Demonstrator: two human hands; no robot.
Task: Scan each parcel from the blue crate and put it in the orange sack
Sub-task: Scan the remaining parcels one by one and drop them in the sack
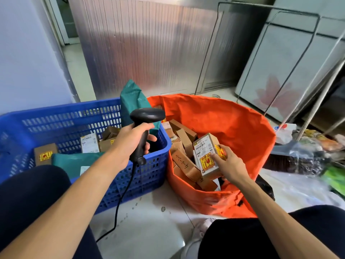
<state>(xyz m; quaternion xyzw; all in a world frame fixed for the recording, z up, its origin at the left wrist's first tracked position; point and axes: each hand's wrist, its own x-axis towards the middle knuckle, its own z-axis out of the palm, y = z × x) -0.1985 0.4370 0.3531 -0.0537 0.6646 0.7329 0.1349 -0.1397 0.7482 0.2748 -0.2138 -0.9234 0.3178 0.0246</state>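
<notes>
My left hand (130, 142) grips a black corded barcode scanner (144, 126) over the right end of the blue crate (56, 116). My right hand (226, 163) holds a small cardboard parcel (206, 155) with white and yellow labels, inside the mouth of the orange sack (233, 118). Several brown cardboard parcels (183, 139) lie in the sack under it. In the crate sit more cardboard boxes (44, 153) and a green mailer bag (74, 162); another green mailer (133, 101) stands upright at the crate's far right corner.
The scanner cable (119, 202) hangs down past the crate's front to the tiled floor. My knees frame the lower corners. Plastic bags and clutter (302, 156) lie right of the sack. Metal frames (280, 58) lean on panels behind.
</notes>
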